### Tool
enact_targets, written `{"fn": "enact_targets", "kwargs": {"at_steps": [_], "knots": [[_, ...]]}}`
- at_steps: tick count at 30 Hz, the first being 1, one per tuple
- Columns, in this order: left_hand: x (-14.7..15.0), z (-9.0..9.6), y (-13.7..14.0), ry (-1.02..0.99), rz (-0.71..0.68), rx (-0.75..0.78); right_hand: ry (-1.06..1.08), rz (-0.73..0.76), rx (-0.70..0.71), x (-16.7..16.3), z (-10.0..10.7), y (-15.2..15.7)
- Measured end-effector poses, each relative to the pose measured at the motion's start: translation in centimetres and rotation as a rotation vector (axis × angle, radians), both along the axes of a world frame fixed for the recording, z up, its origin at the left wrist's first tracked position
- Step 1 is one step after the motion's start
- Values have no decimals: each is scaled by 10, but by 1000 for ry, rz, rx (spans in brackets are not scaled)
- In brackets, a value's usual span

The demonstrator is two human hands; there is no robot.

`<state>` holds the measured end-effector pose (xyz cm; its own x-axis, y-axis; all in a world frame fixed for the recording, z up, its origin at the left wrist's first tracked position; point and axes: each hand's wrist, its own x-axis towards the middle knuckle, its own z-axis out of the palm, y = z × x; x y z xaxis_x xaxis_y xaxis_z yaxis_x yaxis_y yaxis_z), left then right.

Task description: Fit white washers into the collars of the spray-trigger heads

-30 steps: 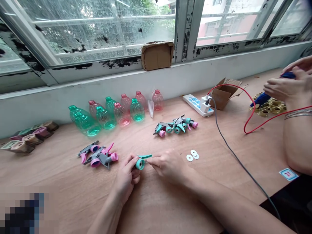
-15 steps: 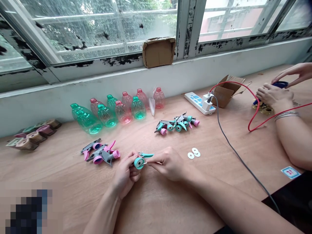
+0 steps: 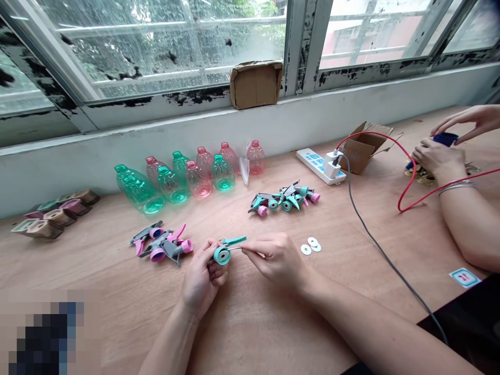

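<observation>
Holding a teal plastic spray head (image 3: 222, 255), the left grip (image 3: 201, 277) curls closed, perhaps to steady it beside the thin shiny stick (image 3: 236, 248) pinched in the right grip (image 3: 278, 261), with flat white rings (image 3: 306, 250) nearby.

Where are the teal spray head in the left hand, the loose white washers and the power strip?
Teal spray head (image 3: 216, 254), head view: outer side of its collar.
White washers (image 3: 313, 245), head view: upper one's ring.
Power strip (image 3: 315, 164), head view: socket face.

Three loose washers (image 3: 317, 248), five red bottles (image 3: 200, 185), one power strip (image 3: 310, 160).
</observation>
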<state>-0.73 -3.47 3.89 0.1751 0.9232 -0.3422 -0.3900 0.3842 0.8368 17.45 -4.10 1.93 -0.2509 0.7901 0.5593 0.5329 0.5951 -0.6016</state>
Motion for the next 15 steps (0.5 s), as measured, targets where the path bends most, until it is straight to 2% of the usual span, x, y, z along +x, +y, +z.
{"fn": "enact_targets", "kwargs": {"at_steps": [9,15], "knots": [[0,-3,1,35,-25,11,47,26,-111,-1,7,0],[-1,-3,2,27,-6,-3,55,-6,-107,6,2,7]]}}
